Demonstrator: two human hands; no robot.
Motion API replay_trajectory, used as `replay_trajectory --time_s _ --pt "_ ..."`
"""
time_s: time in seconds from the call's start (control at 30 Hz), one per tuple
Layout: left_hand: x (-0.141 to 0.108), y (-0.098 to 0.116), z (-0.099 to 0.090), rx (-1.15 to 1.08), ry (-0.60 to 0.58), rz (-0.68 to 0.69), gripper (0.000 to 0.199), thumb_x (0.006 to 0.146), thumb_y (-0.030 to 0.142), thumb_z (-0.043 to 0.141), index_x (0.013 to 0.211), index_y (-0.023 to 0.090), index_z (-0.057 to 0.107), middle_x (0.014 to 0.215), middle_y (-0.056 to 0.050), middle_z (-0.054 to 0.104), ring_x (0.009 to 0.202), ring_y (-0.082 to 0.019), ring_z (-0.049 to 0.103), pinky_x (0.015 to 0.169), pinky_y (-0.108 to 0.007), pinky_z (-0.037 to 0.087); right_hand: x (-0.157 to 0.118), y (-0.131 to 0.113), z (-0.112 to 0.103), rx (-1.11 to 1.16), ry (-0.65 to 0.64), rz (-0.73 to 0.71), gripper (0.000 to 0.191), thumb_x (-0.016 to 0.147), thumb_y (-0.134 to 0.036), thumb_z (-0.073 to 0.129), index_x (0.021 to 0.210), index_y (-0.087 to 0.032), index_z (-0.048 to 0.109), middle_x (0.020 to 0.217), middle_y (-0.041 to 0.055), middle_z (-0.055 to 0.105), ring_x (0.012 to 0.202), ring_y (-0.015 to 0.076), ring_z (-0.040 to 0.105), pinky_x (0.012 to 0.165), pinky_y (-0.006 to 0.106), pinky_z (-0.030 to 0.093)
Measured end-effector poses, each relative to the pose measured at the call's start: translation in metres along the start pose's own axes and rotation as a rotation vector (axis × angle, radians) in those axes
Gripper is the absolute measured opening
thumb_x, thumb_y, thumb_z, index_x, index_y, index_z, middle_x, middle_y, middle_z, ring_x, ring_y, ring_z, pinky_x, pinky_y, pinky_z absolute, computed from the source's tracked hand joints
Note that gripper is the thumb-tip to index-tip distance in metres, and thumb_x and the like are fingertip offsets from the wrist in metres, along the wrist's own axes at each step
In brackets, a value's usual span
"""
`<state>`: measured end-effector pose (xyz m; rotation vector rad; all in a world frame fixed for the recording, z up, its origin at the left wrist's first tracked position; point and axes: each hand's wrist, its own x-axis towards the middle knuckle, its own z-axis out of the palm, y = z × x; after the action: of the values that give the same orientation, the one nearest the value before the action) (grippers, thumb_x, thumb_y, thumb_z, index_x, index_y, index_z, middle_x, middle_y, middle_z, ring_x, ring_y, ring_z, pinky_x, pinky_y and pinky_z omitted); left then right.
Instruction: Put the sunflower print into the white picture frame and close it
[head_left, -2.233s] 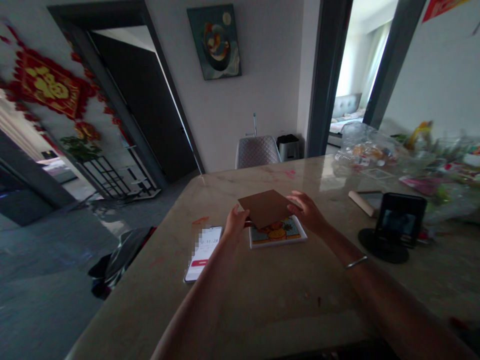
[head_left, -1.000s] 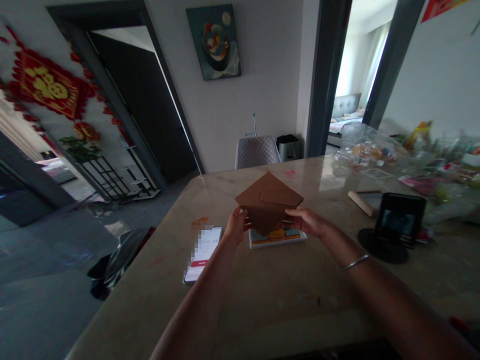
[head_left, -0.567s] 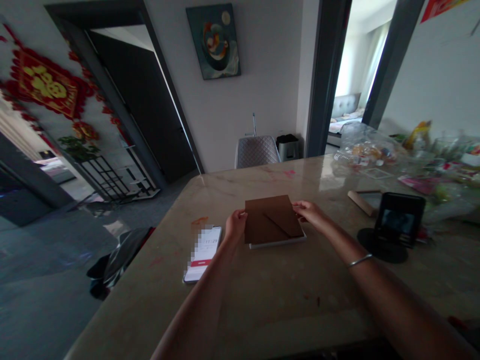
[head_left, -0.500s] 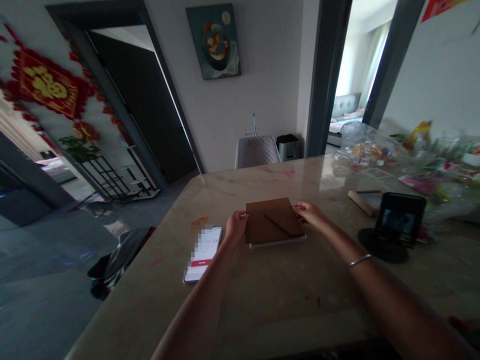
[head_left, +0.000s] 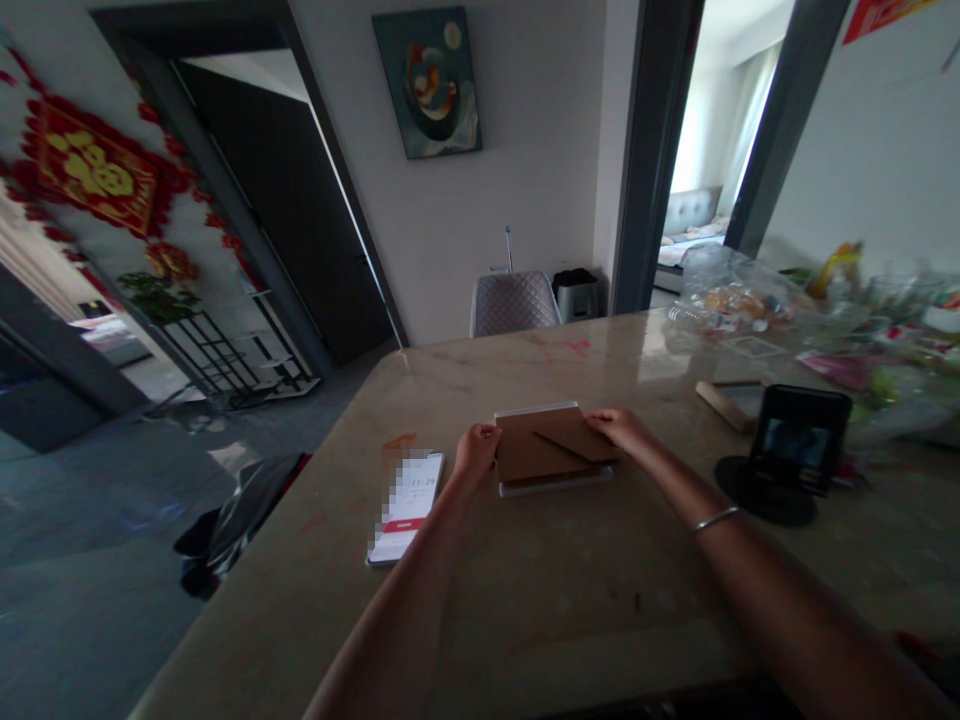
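Note:
A brown backing board (head_left: pixel 538 460) with a narrow slanting strip like a stand leg on its face is held between my two hands. Under it is a white frame (head_left: pixel 555 488), whose pale edges show along the far and near sides. My left hand (head_left: pixel 477 452) has its fingers closed at the board's left edge. At the far right corner, my right hand (head_left: pixel 619 427) pinches the board between thumb and fingers. The fingertips of both hands are partly hidden. A phone (head_left: pixel 407 510) with a lit screen lies left of my left forearm.
On the stone-patterned table (head_left: pixel 570 620), a black stand with a screen (head_left: pixel 796 440) is at the right. Behind it lies a light wooden frame piece (head_left: pixel 724 404). Clear plastic bags (head_left: pixel 739 290) and packages crowd the far right. A chair (head_left: pixel 516 302) stands beyond the far edge.
Both hands have brought the brown board slightly nearer and lower over the white frame. The frame's far edge now shows behind it.

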<state>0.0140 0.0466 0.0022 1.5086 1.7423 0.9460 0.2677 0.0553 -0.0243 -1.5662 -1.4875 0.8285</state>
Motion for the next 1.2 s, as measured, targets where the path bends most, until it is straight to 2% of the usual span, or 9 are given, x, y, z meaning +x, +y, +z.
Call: replay_trajectory --time_s 0.2,0.37,0.6,0.73,0.87,1.07,1.13,1.2 --pt "0.000 -0.002 0.000 -0.107 -0.037 0.006 0.019 0.074 0.023 0.048 0.082 0.013 0.062 0.059 0.000 0.055 0.045 -0.007 0.048 0.038 -0.016 0.032 -0.003 -0.002 0.002 -0.004 0.012 -0.046 0.031 0.073 -0.040 0.053 0.088 -0.017 0.068 0.092 0.0074 0.069 0.087 0.0211 0.062 0.077 0.031 0.045" --pt "0.005 -0.008 0.003 -0.134 -0.070 0.028 0.018 0.072 0.022 0.050 0.081 0.014 0.064 0.060 0.000 0.058 0.046 -0.008 0.048 0.041 -0.017 0.034 -0.005 -0.006 0.002 -0.014 0.017 -0.041 0.028 0.074 -0.034 0.054 0.089 -0.014 0.068 0.095 0.0106 0.068 0.091 0.0213 0.062 0.082 0.031 0.044" --pt "0.006 -0.009 0.002 -0.033 -0.061 0.077 0.016 0.072 0.024 0.053 0.074 0.015 0.066 0.056 0.000 0.058 0.047 -0.009 0.049 0.044 -0.018 0.034 -0.008 -0.011 0.001 -0.095 0.004 -0.090 0.023 0.075 -0.032 0.053 0.085 -0.019 0.070 0.093 0.0073 0.069 0.091 0.0218 0.062 0.082 0.032 0.044" --pt "0.003 -0.006 0.001 0.064 -0.056 0.100 0.021 0.073 0.026 0.052 0.083 0.014 0.067 0.063 -0.003 0.062 0.051 -0.011 0.053 0.048 -0.020 0.037 -0.009 -0.013 0.002 -0.149 -0.041 -0.127 0.025 0.077 -0.031 0.050 0.083 -0.017 0.070 0.093 0.0072 0.069 0.091 0.0228 0.061 0.082 0.032 0.044" --pt "0.004 -0.004 0.000 0.166 -0.053 0.180 0.022 0.072 0.026 0.055 0.086 0.015 0.067 0.076 -0.006 0.066 0.069 -0.016 0.060 0.060 -0.023 0.042 -0.009 -0.011 0.003 -0.138 -0.076 -0.180 0.025 0.078 -0.031 0.049 0.079 -0.019 0.071 0.089 0.0043 0.070 0.098 0.0241 0.059 0.086 0.034 0.041" --pt "0.002 -0.003 -0.004 0.272 -0.053 0.270 0.025 0.067 0.027 0.062 0.088 0.015 0.068 0.098 -0.013 0.065 0.095 -0.024 0.058 0.084 -0.032 0.040 -0.011 -0.009 0.002 -0.144 -0.101 -0.225 0.025 0.079 -0.030 0.047 0.086 -0.022 0.070 0.103 0.0048 0.066 0.104 0.0235 0.056 0.090 0.035 0.039" --pt "-0.002 -0.001 -0.009 0.266 -0.108 0.282 0.035 0.060 0.031 0.068 0.092 0.017 0.067 0.108 -0.013 0.061 0.106 -0.026 0.052 0.091 -0.033 0.036 -0.013 -0.011 0.002 -0.181 -0.095 -0.253 0.025 0.079 -0.027 0.047 0.088 -0.023 0.070 0.104 0.0044 0.065 0.104 0.0224 0.056 0.090 0.034 0.038" --pt "-0.006 0.003 -0.015 0.280 -0.248 0.289 0.057 0.053 0.040 0.072 0.105 0.018 0.062 0.122 -0.013 0.052 0.115 -0.028 0.044 0.095 -0.034 0.033 -0.014 -0.013 0.002 -0.223 -0.085 -0.259 0.024 0.078 -0.024 0.048 0.089 -0.023 0.069 0.104 0.0033 0.065 0.104 0.0212 0.056 0.091 0.032 0.038"
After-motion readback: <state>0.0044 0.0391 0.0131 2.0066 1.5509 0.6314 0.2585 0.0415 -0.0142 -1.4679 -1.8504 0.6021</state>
